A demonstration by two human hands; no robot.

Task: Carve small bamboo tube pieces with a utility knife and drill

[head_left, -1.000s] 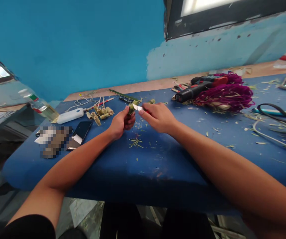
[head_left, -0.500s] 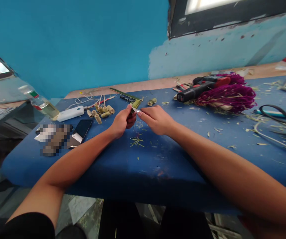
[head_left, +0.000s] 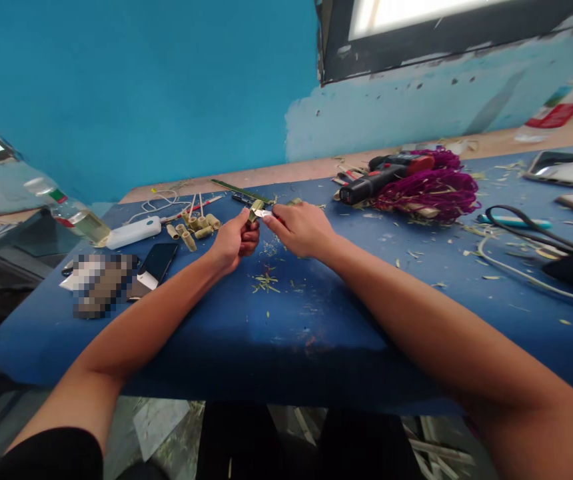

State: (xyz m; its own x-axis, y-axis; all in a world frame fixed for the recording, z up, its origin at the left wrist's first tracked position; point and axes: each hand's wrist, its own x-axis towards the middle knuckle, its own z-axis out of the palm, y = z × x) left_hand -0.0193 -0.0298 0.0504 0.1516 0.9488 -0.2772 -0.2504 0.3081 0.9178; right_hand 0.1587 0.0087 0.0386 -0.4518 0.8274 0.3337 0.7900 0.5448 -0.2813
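Note:
My left hand [head_left: 235,244] is closed around a short greenish bamboo piece [head_left: 256,208], whose end sticks up past the thumb. In my right hand [head_left: 299,228] is a small knife [head_left: 262,214], its handle mostly hidden by the fingers and a bit of red showing. The blade points left and lies against the bamboo, close to my left thumb. Behind my right hand another bamboo piece [head_left: 295,201] is partly covered. Several cut bamboo tubes [head_left: 189,241] are grouped left of my left hand. Green shavings [head_left: 265,283] lie on the blue table below both hands.
A power drill [head_left: 366,187] rests by purple string [head_left: 431,193] at the right. At the left are a tilted bottle [head_left: 84,223], a white device [head_left: 134,233] and a dark phone [head_left: 159,259]. A cable [head_left: 521,273] curves across the right side of the blue table [head_left: 206,333].
The view has swung a little to the right, so things sit further left. The bamboo piece shows less of its length, and the knife blade has shifted slightly on it. Both hands keep their hold.

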